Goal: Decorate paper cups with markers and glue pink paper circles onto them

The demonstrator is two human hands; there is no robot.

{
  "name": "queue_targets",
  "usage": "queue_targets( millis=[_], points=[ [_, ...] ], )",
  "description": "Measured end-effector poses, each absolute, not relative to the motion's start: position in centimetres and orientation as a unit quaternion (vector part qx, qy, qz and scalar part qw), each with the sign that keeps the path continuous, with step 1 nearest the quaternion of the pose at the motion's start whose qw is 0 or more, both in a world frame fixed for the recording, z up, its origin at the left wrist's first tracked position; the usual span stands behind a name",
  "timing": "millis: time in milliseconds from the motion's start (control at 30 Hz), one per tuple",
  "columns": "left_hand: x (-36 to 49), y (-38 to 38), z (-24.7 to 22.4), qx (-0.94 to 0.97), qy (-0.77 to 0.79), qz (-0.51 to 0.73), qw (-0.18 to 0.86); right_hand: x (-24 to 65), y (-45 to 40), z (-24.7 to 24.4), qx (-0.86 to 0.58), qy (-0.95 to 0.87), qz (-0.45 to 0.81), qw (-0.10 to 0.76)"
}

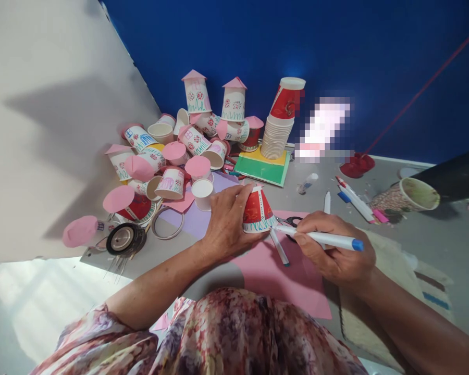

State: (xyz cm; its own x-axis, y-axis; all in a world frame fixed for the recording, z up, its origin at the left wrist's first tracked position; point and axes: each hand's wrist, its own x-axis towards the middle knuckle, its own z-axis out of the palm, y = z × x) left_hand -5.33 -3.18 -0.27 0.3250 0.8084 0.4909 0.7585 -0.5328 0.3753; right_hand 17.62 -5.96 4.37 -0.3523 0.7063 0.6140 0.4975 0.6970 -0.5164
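Near the middle of the table, my left hand (229, 216) is closed around a red paper cup (258, 211) with a pale stripe and blue-green strokes along its lower rim. A bit of pink shows at its top. My right hand (336, 247) grips a white marker (316, 237) with a blue end, its tip at the cup's lower right edge. Below them lies a sheet of pink paper (285, 281). Another marker (279, 249) rests on that sheet, under the cup. A pair of scissors (293, 221) lies partly hidden behind my right hand.
Decorated paper cups (172, 182) with pink paper tops are heaped at the left. A tall cup stack (277, 125) stands at the back by a green packet (261, 169). Rolls of tape (125, 238), loose markers (355, 200), a floral cup (404, 198) and a cloth (386, 281) surround the work area.
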Motion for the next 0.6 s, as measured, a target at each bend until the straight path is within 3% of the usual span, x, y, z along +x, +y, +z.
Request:
queue_targets(
  millis=[300,600],
  points=[
    [-5.28,-3.22,-0.35,0.818,0.462,0.341,0.037,17.71,-5.86,4.5,-0.364,-0.834,0.121,0.397],
    [-5.32,-3.1,-0.14,0.816,0.455,0.353,0.052,17.84,-5.78,4.49,-0.38,-0.81,0.123,0.429]
  ],
)
